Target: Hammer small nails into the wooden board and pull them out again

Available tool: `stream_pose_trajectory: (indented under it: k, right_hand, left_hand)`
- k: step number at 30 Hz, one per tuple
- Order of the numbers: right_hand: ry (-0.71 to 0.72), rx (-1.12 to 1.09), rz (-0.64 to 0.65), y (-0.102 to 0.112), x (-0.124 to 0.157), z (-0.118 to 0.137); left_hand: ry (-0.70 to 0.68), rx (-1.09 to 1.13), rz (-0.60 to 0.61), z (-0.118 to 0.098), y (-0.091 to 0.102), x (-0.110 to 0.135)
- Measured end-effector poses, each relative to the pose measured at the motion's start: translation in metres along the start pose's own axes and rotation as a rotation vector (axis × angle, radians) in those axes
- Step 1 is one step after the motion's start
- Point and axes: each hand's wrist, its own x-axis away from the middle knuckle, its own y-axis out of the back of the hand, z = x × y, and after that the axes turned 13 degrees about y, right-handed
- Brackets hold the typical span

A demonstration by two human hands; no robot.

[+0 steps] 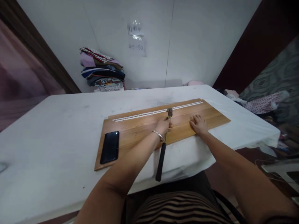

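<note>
My left hand (164, 125), with a silver bracelet at the wrist, is closed round the hammer (160, 163) close to its metal head. The hammer's black grip points back toward me, past the near edge of a wooden board (215, 115). On the board rests my right hand (199, 123), fingers spread and holding nothing. Between the two hands runs a short row of small dark dots (176, 124); whether these are nails or holes I cannot tell. A few thin, nail-like pieces (135, 133) lie left of my left hand.
Two white marked strips (137, 116) run along the board's far side. A black phone (109, 147) lies on its left end. The white-covered table (58, 137) carries the board. Folded clothes (102, 70) are stacked at the back wall, below paper labels (136, 46).
</note>
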Motion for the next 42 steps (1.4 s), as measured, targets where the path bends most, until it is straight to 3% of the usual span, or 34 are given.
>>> stream_pose_trajectory:
  k: [4,8,11,15,17,20,22,25,27,32,42]
  right_hand:
    - [0.037,-0.555,-0.154,0.007,0.023,0.044]
    - [-0.005,-1.149,0.033,0.013,0.075,0.097]
    - [-0.094,-1.358,0.220,0.021,0.100,0.116]
    - [-0.089,-1.426,0.242,0.031,0.100,0.113]
    - [-0.068,-1.428,0.250,0.036,0.097,0.108]
    - [-0.063,-1.435,0.284,0.047,0.094,0.102]
    - [-0.073,-1.425,0.304,0.056,0.092,0.099]
    - [-0.079,-1.417,0.312,0.068,0.088,0.096]
    - [-0.093,-1.412,0.326,0.072,0.084,0.096]
    - [-0.131,-1.400,0.386,0.066,0.082,0.101]
    - [-0.172,-1.395,0.470,0.053,0.069,0.099]
  left_hand:
    - [0.047,0.209,-0.027,-0.002,-0.018,0.007]
    - [0.002,0.359,-0.046,0.002,-0.040,0.008]
    - [-0.046,0.386,-0.078,0.009,-0.056,0.009]
    - [-0.123,0.271,-0.119,0.018,-0.068,0.012]
    - [-0.151,0.144,-0.082,0.021,-0.061,0.013]
    - [-0.185,-0.130,-0.076,0.024,-0.029,0.016]
    - [-0.213,-0.345,-0.213,0.027,0.002,0.019]
    - [-0.190,-0.617,-0.514,0.033,0.045,0.022]
    - [-0.175,-0.770,-0.590,0.040,0.062,0.021]
    - [-0.242,-1.035,-0.594,0.061,0.065,0.004]
    - [-0.298,-1.144,-0.655,0.077,0.069,-0.014]
